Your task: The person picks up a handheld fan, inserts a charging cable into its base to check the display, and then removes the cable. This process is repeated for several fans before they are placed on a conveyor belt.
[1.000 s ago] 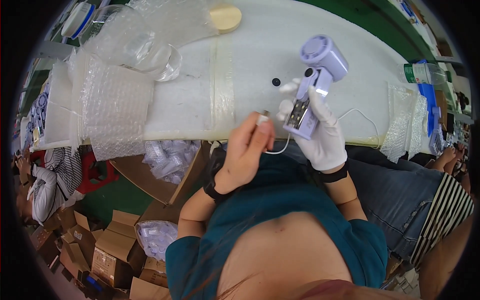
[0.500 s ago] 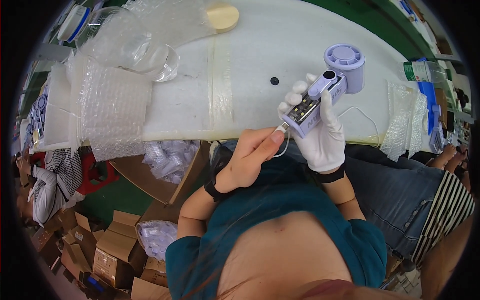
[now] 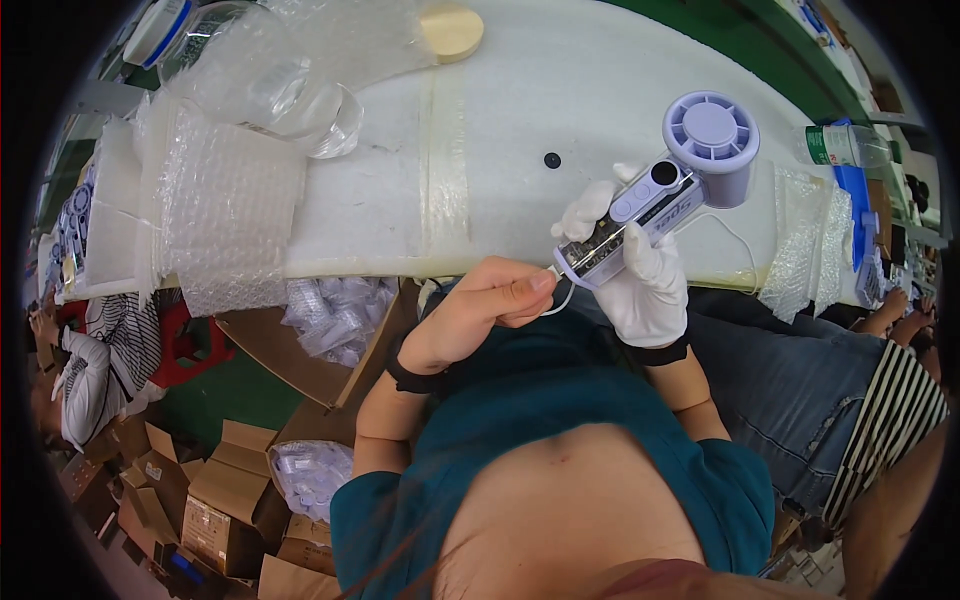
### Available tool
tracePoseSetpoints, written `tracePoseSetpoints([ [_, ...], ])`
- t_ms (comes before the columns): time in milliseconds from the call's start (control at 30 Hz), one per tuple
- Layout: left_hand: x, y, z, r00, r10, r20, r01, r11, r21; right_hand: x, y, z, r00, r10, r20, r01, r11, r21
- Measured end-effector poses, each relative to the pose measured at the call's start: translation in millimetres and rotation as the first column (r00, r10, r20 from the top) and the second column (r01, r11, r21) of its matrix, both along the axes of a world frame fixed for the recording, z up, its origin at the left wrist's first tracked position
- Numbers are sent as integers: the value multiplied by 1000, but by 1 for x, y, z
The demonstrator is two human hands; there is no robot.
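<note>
Fan [image 3: 668, 175] now tilted flatter in right hand [image 3: 640, 270], left hand [image 3: 480, 310] at its base.

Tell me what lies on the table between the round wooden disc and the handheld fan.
In the head view, only a small black dot-like piece lies on the white foam table between the wooden disc and the lavender fan.

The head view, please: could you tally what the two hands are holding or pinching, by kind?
Handheld fan, in the gloved right hand: 1
White cord, pinched by the bare left hand: 1
Total: 2
</note>
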State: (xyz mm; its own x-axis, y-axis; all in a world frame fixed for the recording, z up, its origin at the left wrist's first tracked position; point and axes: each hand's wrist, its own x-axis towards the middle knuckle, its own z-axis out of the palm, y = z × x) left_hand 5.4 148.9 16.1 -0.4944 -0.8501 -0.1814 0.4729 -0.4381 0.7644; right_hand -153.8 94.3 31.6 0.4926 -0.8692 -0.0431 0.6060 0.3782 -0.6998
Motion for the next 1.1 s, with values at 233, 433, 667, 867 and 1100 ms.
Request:
tracePoseSetpoints([
  [233,-8,5,-8,993,107,-58,-105,994,30,1,2,-3,998,3,56,-5,999,33],
  [433,-18,9,-12,968,237,-82,-235,972,32,0,12,-5,998,-38,47,38,999,0],
  [667,-24,11,-9,940,338,-54,-337,941,31,5,18,-4,995,-86,57,87,996,-10],
  [867,-28,13,-9,928,370,-42,-369,929,35,4,18,-7,994,-96,51,100,992,-80],
  [1100,-32,13,-10,919,387,-69,-382,921,76,4,20,-10,987,-162,0,158,964,-212],
])
